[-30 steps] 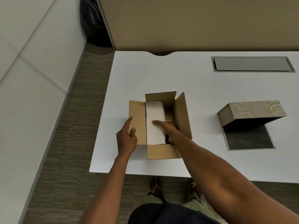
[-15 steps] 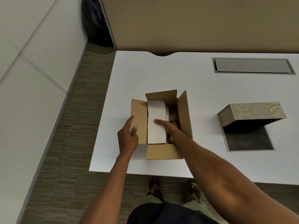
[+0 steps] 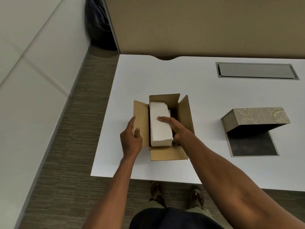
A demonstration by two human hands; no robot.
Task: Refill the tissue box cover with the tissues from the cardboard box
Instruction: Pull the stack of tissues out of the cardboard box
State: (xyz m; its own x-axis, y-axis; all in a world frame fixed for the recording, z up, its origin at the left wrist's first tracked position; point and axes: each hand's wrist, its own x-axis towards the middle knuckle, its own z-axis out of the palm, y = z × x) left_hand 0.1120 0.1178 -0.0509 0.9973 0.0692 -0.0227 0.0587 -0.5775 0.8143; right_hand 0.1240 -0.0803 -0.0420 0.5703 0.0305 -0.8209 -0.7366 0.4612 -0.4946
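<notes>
I count one cardboard box (image 3: pixel 168 153) with four flaps open, one stack of tissues (image 3: pixel 160 128), one tissue box cover (image 3: pixel 254 118), one table (image 3: pixel 165 76) with one cable hatch (image 3: pixel 256 71), two hands, and two sandalled feet below.

white table (image 3: pixel 206 90) | grey cable hatch (image 3: pixel 255 71) | dark bag (image 3: pixel 97 27) on carpet (image 3: pixel 66 146)

My left hand (image 3: pixel 131 141) sits mid-frame, thumb and fingers pinched together. My right hand (image 3: pixel 173 128), just right of it, lies palm down, fingers extended leftward. Both forearms reach up from the bottom edge.
</notes>
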